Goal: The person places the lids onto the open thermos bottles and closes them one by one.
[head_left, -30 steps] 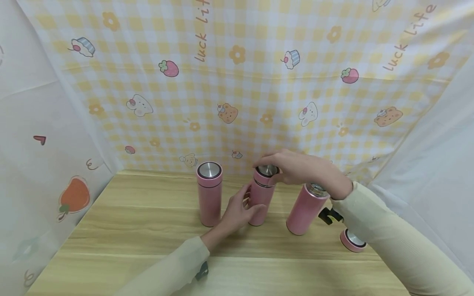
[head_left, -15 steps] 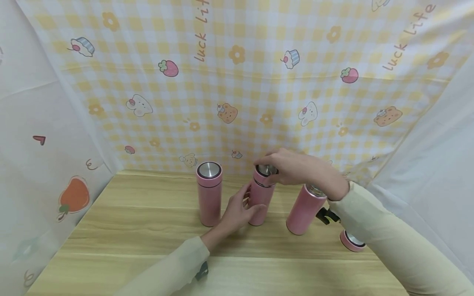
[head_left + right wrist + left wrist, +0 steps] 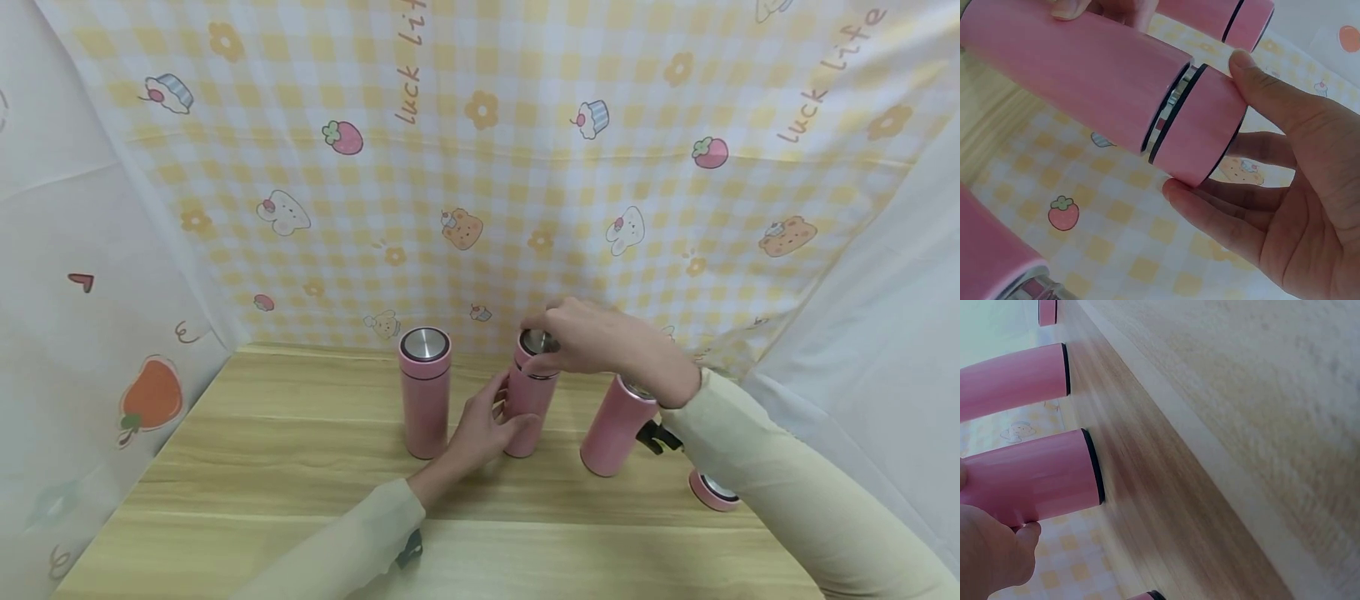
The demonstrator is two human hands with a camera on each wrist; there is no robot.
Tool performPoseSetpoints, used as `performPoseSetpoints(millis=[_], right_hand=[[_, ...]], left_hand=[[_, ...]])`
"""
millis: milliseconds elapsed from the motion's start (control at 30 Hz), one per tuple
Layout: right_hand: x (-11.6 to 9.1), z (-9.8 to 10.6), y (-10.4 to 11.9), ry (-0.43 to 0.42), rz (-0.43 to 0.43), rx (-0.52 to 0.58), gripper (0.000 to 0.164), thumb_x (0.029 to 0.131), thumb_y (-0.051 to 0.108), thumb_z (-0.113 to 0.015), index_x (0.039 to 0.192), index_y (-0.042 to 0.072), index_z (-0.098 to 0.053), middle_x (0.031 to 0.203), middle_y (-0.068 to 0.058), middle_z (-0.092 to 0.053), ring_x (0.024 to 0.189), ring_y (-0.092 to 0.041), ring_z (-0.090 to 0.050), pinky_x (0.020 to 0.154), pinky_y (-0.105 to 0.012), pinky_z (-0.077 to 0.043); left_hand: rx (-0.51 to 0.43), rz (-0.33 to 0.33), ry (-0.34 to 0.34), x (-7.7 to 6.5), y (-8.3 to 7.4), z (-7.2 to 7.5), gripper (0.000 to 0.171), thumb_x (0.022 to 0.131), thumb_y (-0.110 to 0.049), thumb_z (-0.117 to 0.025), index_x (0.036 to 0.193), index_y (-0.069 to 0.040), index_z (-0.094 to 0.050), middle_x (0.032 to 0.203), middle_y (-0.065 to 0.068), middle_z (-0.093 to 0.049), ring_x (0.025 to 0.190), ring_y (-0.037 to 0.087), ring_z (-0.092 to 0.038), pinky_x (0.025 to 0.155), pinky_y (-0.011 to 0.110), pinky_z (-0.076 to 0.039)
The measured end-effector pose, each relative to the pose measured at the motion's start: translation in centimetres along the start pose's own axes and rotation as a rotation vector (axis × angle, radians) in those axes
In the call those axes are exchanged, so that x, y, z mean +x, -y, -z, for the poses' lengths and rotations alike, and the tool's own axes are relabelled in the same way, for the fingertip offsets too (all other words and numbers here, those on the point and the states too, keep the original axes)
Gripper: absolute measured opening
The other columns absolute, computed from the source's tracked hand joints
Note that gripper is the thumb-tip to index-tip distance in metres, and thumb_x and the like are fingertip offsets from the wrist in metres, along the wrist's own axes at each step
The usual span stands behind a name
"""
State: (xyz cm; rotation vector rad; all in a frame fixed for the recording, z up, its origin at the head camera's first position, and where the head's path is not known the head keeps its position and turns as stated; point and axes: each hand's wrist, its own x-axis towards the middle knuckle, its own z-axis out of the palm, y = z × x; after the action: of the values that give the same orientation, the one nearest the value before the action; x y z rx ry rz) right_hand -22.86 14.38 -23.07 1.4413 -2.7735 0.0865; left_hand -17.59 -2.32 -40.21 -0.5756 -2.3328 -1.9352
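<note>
In the middle stands a pink vacuum flask (image 3: 525, 412), which my left hand (image 3: 480, 427) grips low on its body, thumb in front. My right hand (image 3: 596, 337) reaches over from the right and pinches its lid (image 3: 1200, 125) between thumb and fingers. The right wrist view shows a gap with a strip of metal neck between lid and body. To the left, a matching flask (image 3: 426, 408) stands with its lid on. A third flask (image 3: 618, 429), lidless with a metal neck, stands to the right, its top partly hidden by my right wrist.
A loose pink lid (image 3: 708, 493) with a silver top lies on the wooden table (image 3: 300, 467) at the right, partly behind my right sleeve. A yellow checked cloth (image 3: 360, 208) hangs close behind the flasks, with white cloth (image 3: 75, 208) at the left side.
My right hand has turned round the lid, its thumb moving left across the front and the wrist shifting slightly left. My left hand and the flasks have stayed in place.
</note>
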Motion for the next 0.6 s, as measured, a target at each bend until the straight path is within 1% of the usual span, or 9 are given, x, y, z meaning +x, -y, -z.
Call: performPoseSetpoints(millis=[67, 133, 267, 333, 433, 500, 533, 600], right_hand=[[0.0, -0.2, -0.1, -0.016, -0.005, -0.013, 0.032, 0.086, 0.035, -0.084, 0.098, 0.011, -0.069, 0.077, -0.003, -0.059, 0.063, -0.012, -0.053, 0.053, -0.027, -0.046], [0.1, -0.4, -0.1, -0.035, 0.0, -0.018, 0.035, 0.086, 0.038, -0.084, 0.099, 0.009, -0.069, 0.077, -0.004, -0.059, 0.062, -0.012, -0.052, 0.052, -0.027, -0.047], [0.0, -0.6, -0.2, -0.062, 0.011, -0.02, 0.038, 0.086, 0.04, -0.082, 0.098, 0.007, -0.068, 0.075, -0.003, -0.058, 0.061, -0.012, -0.052, 0.051, -0.028, -0.047], [-0.1, -0.5, -0.4, -0.061, 0.014, -0.01, 0.042, 0.088, 0.042, -0.081, 0.104, 0.006, -0.069, 0.078, -0.003, -0.059, 0.064, -0.013, -0.054, 0.054, -0.029, -0.049], [-0.4, -0.3, -0.7, -0.039, 0.021, 0.025, 0.054, 0.089, 0.044, -0.079, 0.124, 0.005, -0.067, 0.091, -0.005, -0.063, 0.076, -0.017, -0.058, 0.066, -0.034, -0.053], [-0.7, 0.0, -1.0, -0.014, 0.037, 0.062, 0.065, 0.088, 0.043, -0.08, 0.138, 0.005, -0.061, 0.108, -0.007, -0.066, 0.092, -0.02, -0.061, 0.079, -0.038, -0.055], [-0.8, 0.2, -1.1, 0.006, 0.046, 0.087, 0.068, 0.087, 0.04, -0.082, 0.142, 0.006, -0.058, 0.117, -0.008, -0.065, 0.1, -0.022, -0.062, 0.086, -0.039, -0.054], [-0.9, 0.4, -1.3, 0.046, 0.074, 0.136, 0.07, 0.086, 0.03, -0.085, 0.145, 0.009, -0.056, 0.132, -0.009, -0.062, 0.116, -0.024, -0.06, 0.097, -0.041, -0.052]], left_hand=[[0.0, -0.002, 0.001, -0.2, -0.8, 0.2, 0.065, 0.094, -0.003, -0.073, 0.149, 0.004, -0.04, 0.146, 0.025, -0.048, 0.131, 0.044, -0.048, 0.108, 0.055, -0.042], [0.0, -0.004, 0.001, -0.3, -1.2, 0.3, 0.064, 0.094, -0.003, -0.073, 0.149, 0.004, -0.04, 0.146, 0.026, -0.048, 0.13, 0.044, -0.049, 0.108, 0.055, -0.042], [0.004, -0.01, -0.002, -0.3, -1.1, 0.3, 0.065, 0.094, -0.002, -0.074, 0.149, 0.003, -0.041, 0.144, 0.025, -0.049, 0.13, 0.043, -0.05, 0.107, 0.055, -0.043], [0.004, -0.011, -0.003, -0.3, -1.0, 0.2, 0.065, 0.093, -0.002, -0.074, 0.149, 0.003, -0.041, 0.144, 0.024, -0.05, 0.13, 0.043, -0.05, 0.107, 0.055, -0.043], [0.003, -0.016, -0.002, -0.2, -0.9, 0.2, 0.066, 0.093, -0.002, -0.074, 0.149, 0.003, -0.041, 0.144, 0.024, -0.05, 0.13, 0.044, -0.049, 0.107, 0.056, -0.042], [0.004, -0.016, -0.002, -0.3, -0.9, 0.2, 0.066, 0.093, -0.002, -0.074, 0.15, 0.003, -0.04, 0.145, 0.024, -0.049, 0.13, 0.043, -0.049, 0.107, 0.056, -0.042], [0.002, -0.015, -0.001, -0.3, -0.9, 0.2, 0.066, 0.093, -0.003, -0.074, 0.15, 0.003, -0.04, 0.145, 0.024, -0.049, 0.13, 0.043, -0.049, 0.107, 0.056, -0.042], [0.002, -0.014, -0.001, -0.3, -1.0, 0.2, 0.066, 0.094, -0.004, -0.074, 0.149, 0.004, -0.04, 0.145, 0.024, -0.049, 0.13, 0.042, -0.05, 0.107, 0.055, -0.043]])
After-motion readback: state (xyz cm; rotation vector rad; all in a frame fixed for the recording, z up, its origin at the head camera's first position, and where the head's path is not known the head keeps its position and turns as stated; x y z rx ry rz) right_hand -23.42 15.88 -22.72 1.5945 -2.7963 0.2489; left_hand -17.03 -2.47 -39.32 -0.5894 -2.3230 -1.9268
